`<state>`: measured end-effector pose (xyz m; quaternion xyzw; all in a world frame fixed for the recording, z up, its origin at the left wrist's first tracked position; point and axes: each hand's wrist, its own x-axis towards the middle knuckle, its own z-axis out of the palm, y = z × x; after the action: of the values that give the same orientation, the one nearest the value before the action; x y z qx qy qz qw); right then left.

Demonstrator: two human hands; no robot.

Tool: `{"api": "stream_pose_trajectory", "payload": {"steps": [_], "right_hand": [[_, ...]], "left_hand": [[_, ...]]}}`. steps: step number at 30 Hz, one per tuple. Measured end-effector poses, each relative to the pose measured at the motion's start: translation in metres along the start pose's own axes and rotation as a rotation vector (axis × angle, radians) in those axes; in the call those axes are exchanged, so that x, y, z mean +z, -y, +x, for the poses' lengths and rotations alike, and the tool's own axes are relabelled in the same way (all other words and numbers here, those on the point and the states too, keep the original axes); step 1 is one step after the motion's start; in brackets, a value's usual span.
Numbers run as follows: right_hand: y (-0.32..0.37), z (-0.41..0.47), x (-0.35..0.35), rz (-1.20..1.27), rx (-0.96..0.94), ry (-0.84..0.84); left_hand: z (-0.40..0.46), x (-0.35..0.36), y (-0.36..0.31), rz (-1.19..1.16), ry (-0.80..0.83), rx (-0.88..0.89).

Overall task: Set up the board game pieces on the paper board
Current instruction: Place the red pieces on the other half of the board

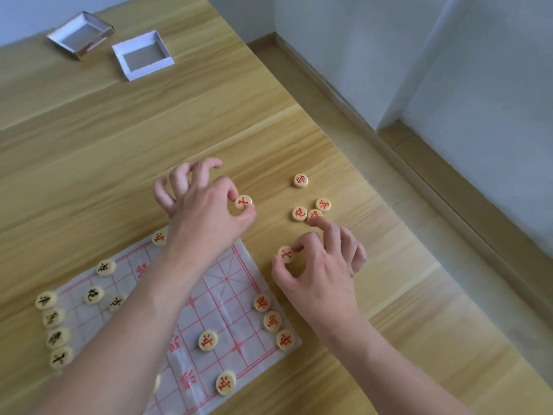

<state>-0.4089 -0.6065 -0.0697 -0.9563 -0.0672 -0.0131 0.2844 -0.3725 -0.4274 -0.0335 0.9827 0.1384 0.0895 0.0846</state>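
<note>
Single head-worn view, close above, angled forward and down over the wooden table (119, 139).

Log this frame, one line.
left hand: pinches red piece | right hand: pinches red piece | both off paper board

Both hands, left (206, 202) and right (317, 265), each pinch a red-marked piece (243, 202) beyond the paper board (227, 295).

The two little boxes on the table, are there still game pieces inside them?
No, both open boxes show only bare bottoms, with no pieces inside.
</note>
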Motion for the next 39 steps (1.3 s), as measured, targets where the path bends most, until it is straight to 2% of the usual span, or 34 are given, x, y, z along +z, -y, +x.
{"api": "stream_pose_trajectory", "payload": {"steps": [9,19,29,33,36,39], "right_hand": [[0.026,-0.023,0.015,-0.171,-0.146,0.134],[0.027,-0.026,0.02,-0.272,-0.207,0.181],[0.03,-0.025,0.018,-0.219,-0.177,0.225],[0.027,-0.015,0.011,-0.118,-0.153,0.11],[0.019,0.0,0.007,-0.082,-0.114,-0.01],[0.006,0.018,-0.001,-0.087,-0.09,-0.04]], "left_hand": [[-0.056,0.0,0.023,0.065,-0.048,-0.116],[-0.072,0.011,0.015,0.084,-0.054,-0.17],[-0.073,0.012,0.015,0.096,-0.044,-0.164],[-0.065,0.003,0.014,0.059,-0.107,-0.17],[-0.053,0.001,0.012,0.03,-0.102,-0.098],[-0.04,0.002,0.004,-0.012,-0.069,-0.031]]}}
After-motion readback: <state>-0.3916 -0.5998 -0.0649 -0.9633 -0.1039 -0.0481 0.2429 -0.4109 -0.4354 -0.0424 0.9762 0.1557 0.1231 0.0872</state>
